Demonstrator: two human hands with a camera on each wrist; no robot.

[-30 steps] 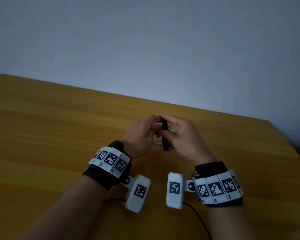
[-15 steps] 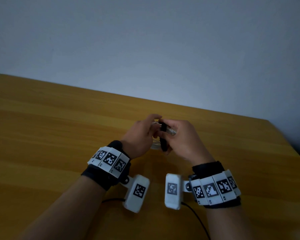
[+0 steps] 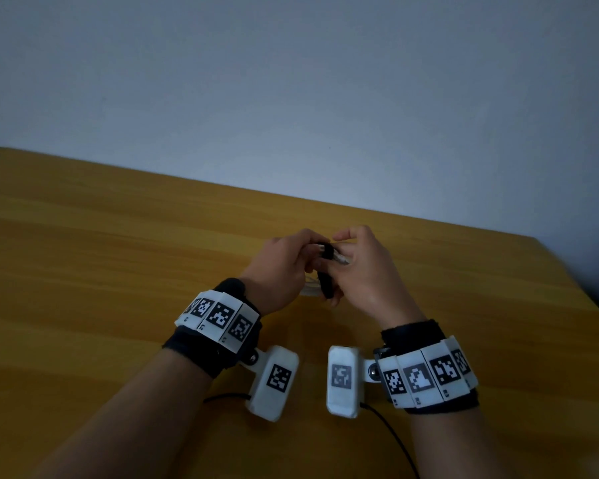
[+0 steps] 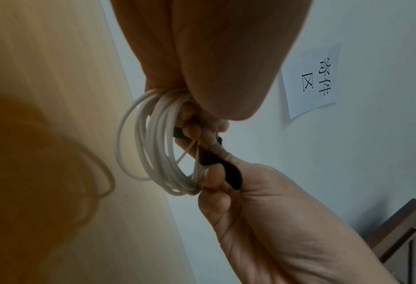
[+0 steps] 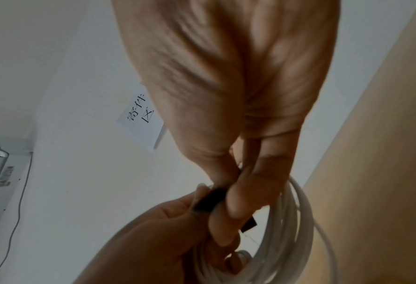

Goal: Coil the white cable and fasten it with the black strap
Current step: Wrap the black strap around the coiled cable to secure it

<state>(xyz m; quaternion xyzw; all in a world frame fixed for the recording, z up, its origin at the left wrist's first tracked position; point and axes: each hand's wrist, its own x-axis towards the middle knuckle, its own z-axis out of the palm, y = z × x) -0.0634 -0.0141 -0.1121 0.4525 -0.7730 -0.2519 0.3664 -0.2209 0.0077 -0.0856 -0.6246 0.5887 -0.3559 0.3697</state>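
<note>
The white cable [image 4: 150,144] is wound into a small coil of several loops, held just above the wooden table [image 3: 118,271]. My left hand [image 3: 308,247] grips the coil's top, fingers curled round the bunched loops [image 4: 168,94]. The black strap [image 3: 325,281] runs across the coil between both hands. My right hand [image 3: 343,245] pinches that black strap [image 5: 209,199] between thumb and fingers, with its loose end [image 5: 249,223] sticking out below the fingers. In the left wrist view the black strap [image 4: 226,171] lies against the right palm. Most of the coil is hidden behind the hands in the head view.
The table's far edge [image 3: 291,198] meets a plain wall. A paper sign [image 4: 316,80] with printed characters hangs on the wall. Black wires [image 3: 395,430] trail from the wrist cameras near me. A dark wooden frame [image 4: 401,240] stands off to the right.
Both hands stay together at the same spot. The right fingers have shifted over the top of the strap, which now sits lower and closer against the coil.
</note>
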